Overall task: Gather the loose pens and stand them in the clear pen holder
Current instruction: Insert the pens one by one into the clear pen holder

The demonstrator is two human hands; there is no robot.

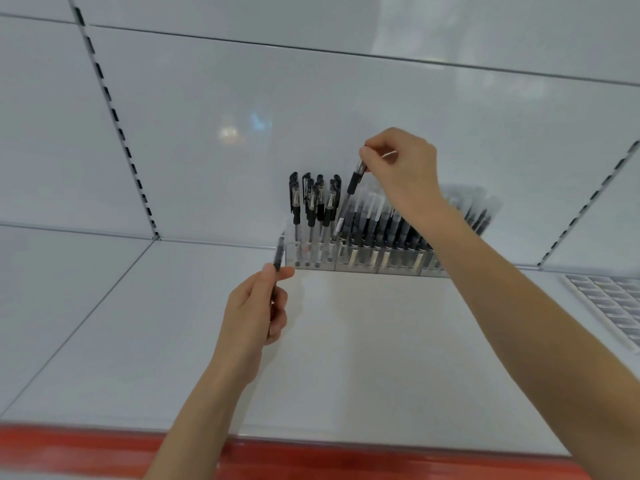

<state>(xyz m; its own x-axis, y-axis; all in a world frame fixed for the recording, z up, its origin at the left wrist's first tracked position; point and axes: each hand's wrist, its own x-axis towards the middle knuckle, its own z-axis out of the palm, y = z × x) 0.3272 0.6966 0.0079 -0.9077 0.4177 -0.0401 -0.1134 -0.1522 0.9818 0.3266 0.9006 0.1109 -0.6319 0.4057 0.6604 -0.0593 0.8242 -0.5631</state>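
Mid-frame, the right hand [398, 164] pinches a pen [353, 183] by its top to drop it in the holder [311, 263]. Lower left, the left hand [256, 306] grips a spare pen [278, 252], ready.

Two hand-held black pens: left pen [278, 252], right pen [353, 183]. One clear pen holder [360, 263]; its standing pens [311, 202] are too crowded to count. One laptop [609, 303].
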